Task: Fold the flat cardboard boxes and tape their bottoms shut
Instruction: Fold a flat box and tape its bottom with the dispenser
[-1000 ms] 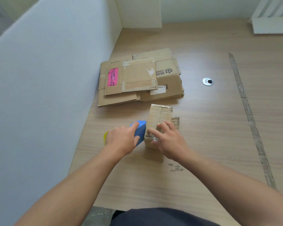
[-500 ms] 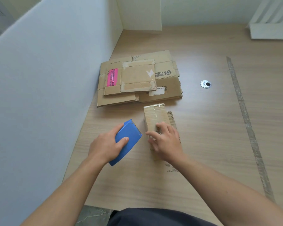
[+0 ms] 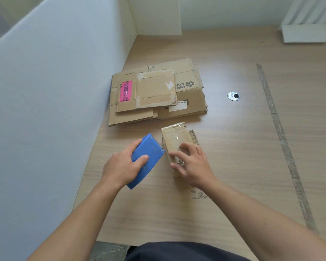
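A small folded cardboard box [image 3: 174, 137] stands on the wooden table [image 3: 233, 166], with clear tape running over its top face. My right hand [image 3: 193, 163] lies on its near end, fingers bent and spread over the taped top and left side. My left hand [image 3: 123, 166] grips a blue tape dispenser [image 3: 149, 157], held just left of the box and tilted toward it. Behind them lies a stack of flat cardboard boxes [image 3: 154, 93], the top one bearing a pink label.
A grey partition wall [image 3: 45, 110] runs along the table's left edge. A round metal cable grommet [image 3: 233, 96] sits to the right of the stack. A strip of old tape [image 3: 282, 140] crosses the table on the right. A white object [image 3: 306, 32] stands far right.
My left hand has pulled the blue dispenser away from the box to the left. The box went from tilted up to lying lower under my right hand.
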Demonstrator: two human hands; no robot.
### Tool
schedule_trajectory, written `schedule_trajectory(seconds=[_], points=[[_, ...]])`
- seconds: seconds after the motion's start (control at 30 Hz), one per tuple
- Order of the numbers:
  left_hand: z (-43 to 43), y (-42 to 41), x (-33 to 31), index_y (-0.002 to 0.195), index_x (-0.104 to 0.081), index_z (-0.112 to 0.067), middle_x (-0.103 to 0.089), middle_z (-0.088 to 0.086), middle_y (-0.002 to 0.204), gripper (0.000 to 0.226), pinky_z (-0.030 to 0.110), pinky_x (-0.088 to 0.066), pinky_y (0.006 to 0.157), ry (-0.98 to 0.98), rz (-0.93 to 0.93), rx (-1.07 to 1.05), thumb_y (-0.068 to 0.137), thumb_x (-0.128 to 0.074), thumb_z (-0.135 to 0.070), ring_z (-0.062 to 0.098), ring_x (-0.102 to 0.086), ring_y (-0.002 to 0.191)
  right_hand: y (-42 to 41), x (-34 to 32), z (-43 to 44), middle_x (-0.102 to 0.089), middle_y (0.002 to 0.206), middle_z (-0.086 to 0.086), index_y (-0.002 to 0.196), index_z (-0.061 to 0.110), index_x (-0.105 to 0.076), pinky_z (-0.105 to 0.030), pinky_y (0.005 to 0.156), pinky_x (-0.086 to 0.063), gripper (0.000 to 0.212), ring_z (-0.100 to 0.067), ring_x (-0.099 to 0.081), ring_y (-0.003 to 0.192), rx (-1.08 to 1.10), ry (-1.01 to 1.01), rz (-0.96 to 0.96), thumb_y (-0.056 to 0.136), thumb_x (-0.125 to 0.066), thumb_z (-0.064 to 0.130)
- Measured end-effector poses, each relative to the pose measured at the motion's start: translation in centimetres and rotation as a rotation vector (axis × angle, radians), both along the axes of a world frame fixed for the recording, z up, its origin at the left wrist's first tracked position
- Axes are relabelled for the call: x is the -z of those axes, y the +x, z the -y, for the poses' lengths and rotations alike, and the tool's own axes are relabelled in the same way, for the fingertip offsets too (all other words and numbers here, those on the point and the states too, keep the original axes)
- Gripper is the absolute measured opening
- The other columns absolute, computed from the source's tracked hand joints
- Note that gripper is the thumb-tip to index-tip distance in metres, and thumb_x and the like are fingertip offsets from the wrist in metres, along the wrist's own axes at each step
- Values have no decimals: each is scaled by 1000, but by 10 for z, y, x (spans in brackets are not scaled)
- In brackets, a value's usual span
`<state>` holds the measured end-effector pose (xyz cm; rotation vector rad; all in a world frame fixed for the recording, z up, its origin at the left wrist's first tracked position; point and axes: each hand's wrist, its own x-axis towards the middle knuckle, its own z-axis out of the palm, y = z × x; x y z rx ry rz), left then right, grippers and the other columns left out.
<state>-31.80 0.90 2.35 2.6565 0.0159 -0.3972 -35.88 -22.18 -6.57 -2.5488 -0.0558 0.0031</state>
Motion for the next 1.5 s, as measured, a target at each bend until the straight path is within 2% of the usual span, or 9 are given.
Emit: schedule_trajectory(seconds=[0.13,0.23,0.3,0.67,0.9,1.07,1.23,1.37,1.5], points=[[-5,2,-1,142,-38,-56,-65,-17,105,53,38,-53,83,-24,-3,-20,92,-55,-51,17,-61,95,1,0,-6,-6,165,0,124,47,-59,-44,119,-18,35,-27,-1,150,64,20,-28,89,-55,54],[-7,3,-1,141,-39,-55,-66,-17,108,52,41,-54,83,-44,-3,-27,91,-56,-51,17,-61,96,6,-11,-5,17,166,4,144,61,-32,-44,120,-15,53,-21,16,152,22,-24,-196,96,-53,51],[-7,3,-1,139,-39,-56,-66,-16,108,51,41,-55,83,-57,-1,-24,91,-57,-50,17,-61,95,10,-18,-4,20,165,7,146,63,-21,-47,123,-13,58,-21,19,151,5,-48,-291,98,-51,52],[-5,-4,-5,138,-40,-58,-66,-21,107,62,41,-55,84,-138,-15,-8,76,-49,-62,13,-63,97,9,-22,33,-5,165,13,143,53,-42,-35,121,-10,53,-29,0,148,-299,-114,-257,92,-58,56],[-12,-7,-4,138,-40,-57,-66,-19,105,59,41,-55,81,-141,-2,-16,80,-51,-59,12,-63,94,10,-28,37,-17,160,12,141,54,-44,-40,121,-17,48,-28,-9,142,-317,-122,-254,96,-59,44],[-15,-6,3,138,-38,-57,-66,-17,106,54,42,-56,81,-110,8,-31,86,-56,-55,16,-62,94,-1,-21,37,-8,163,14,150,51,-31,-43,122,-17,62,-17,-7,146,-211,21,-271,94,-59,53],[-16,-12,26,141,-25,-51,-63,-8,105,56,38,-54,74,94,-57,-34,92,-51,-44,23,-62,87,-12,-15,30,-10,165,8,150,47,-28,-34,121,-14,65,-19,-12,149,-46,173,-181,95,-63,44],[-19,-16,50,150,-15,-43,-60,-1,112,67,37,-50,72,141,-94,-24,94,-49,-31,25,-58,90,-15,-14,25,-12,164,6,144,54,-23,-40,122,-21,72,-18,-18,150,84,345,-132,92,-69,36],[-21,-17,72,155,-8,-42,-56,3,108,70,40,-51,76,149,-80,-51,99,-49,-33,26,-57,93,-17,-14,26,-36,156,2,157,37,-22,-34,114,-32,86,-17,-38,140,263,405,-253,88,-73,40]])
